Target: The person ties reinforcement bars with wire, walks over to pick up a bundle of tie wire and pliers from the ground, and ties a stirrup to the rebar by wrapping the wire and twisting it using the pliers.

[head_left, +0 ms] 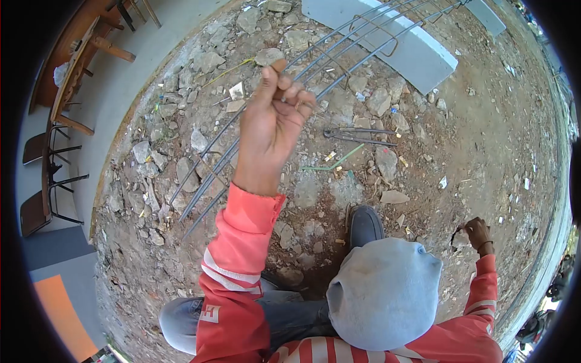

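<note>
My left hand (275,124) is raised over a long cage of thin steel bars (370,60), palm toward the camera. Its fingers curl in and the thumb presses near the index finger; whatever is between them is too small to tell. The bars run diagonally behind this hand, from upper right to lower left, with bent ties around them. Low at the right, my right hand (478,235) is closed beside a pale stone (461,238) near the ground, its fingertips hidden. A pair of long-handled pincers (330,132) lies right of my left hand.
Grey slabs (423,63) lie at the top. Loose stones (379,101) and a green strip (348,157) are scattered on the rubble. My shoe (365,225) and a knee under pale cloth (387,293) are below. Wooden furniture (75,72) and chairs (36,212) stand left.
</note>
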Tool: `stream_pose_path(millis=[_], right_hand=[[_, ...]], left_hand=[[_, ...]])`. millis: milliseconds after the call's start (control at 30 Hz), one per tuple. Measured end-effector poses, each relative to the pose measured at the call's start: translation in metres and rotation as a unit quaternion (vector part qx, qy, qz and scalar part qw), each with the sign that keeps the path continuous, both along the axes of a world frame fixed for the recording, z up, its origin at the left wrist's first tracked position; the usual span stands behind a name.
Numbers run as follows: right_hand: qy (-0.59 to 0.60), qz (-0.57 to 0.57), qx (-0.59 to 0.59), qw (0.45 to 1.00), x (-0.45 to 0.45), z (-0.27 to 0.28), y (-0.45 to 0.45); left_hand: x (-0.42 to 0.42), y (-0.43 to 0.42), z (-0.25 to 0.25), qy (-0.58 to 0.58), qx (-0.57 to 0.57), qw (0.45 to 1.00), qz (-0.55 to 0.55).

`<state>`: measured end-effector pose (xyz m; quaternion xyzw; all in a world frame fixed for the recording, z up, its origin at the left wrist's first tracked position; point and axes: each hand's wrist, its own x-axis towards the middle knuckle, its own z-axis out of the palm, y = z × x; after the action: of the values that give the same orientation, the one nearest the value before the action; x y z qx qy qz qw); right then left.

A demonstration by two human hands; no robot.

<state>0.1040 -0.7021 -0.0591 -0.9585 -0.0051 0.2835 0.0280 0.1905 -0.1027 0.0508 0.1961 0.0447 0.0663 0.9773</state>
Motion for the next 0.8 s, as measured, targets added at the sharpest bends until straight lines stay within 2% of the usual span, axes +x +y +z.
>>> stream_pose_path(millis=[33, 67, 133, 200, 267, 333, 400, 433, 467, 500, 533, 600, 667, 800], right_hand=[[0.06, 0.065, -0.206, 0.974, 0.001, 0.012, -0.005], [0.058, 0.065, -0.208, 0.974, 0.007, 0.023, 0.0], [-0.098, 0.046, 0.005, 0.994, 0.018, 0.05, 0.042], [-0.237, 0.059, 0.245, 0.938, 0.043, 0.088, 0.143], [-0.211, 0.008, 0.388, 0.897, 0.052, 0.093, 0.219], [-0.152, 0.026, 0.471, 0.869, 0.056, 0.082, 0.286], [-0.062, -0.06, 0.608, 0.789, 0.054, 0.036, 0.333], [-0.054, -0.049, 0.614, 0.786, 0.053, 0.029, 0.348], [-0.028, -0.111, 0.65, 0.752, 0.047, 0.024, 0.359], [-0.001, -0.173, 0.679, 0.713, 0.044, 0.023, 0.369], [0.009, -0.164, 0.682, 0.712, 0.041, 0.025, 0.374], [0.074, -0.213, 0.723, 0.653, 0.039, 0.032, 0.379], [0.11, -0.207, 0.73, 0.642, 0.042, 0.032, 0.376], [0.13, -0.211, 0.722, 0.646, 0.038, 0.034, 0.375]], left_hand=[[-0.003, -0.027, -0.008, 0.021, 0.008, 0.999, -0.035], [-0.005, -0.046, -0.019, 0.03, -0.003, 0.998, -0.061], [-0.007, -0.073, -0.042, 0.038, -0.011, 0.995, -0.087], [-0.008, -0.091, -0.059, 0.073, -0.007, 0.994, -0.082], [-0.007, -0.102, -0.067, 0.095, 0.026, 0.992, -0.082], [-0.006, -0.106, -0.066, 0.107, 0.06, 0.99, -0.076], [-0.005, -0.103, -0.061, 0.112, 0.087, 0.988, -0.053], [-0.004, -0.098, -0.058, 0.105, 0.119, 0.986, -0.04], [-0.006, -0.09, -0.057, 0.108, 0.123, 0.986, -0.025], [-0.006, -0.082, -0.049, 0.109, 0.195, 0.975, -0.011], [-0.007, -0.074, -0.044, 0.111, 0.264, 0.958, 0.001], [-0.011, -0.06, -0.046, 0.128, 0.308, 0.942, 0.023], [-0.014, -0.053, -0.048, 0.124, 0.384, 0.914, 0.036], [-0.013, -0.049, -0.045, 0.135, 0.353, 0.925, 0.038]])
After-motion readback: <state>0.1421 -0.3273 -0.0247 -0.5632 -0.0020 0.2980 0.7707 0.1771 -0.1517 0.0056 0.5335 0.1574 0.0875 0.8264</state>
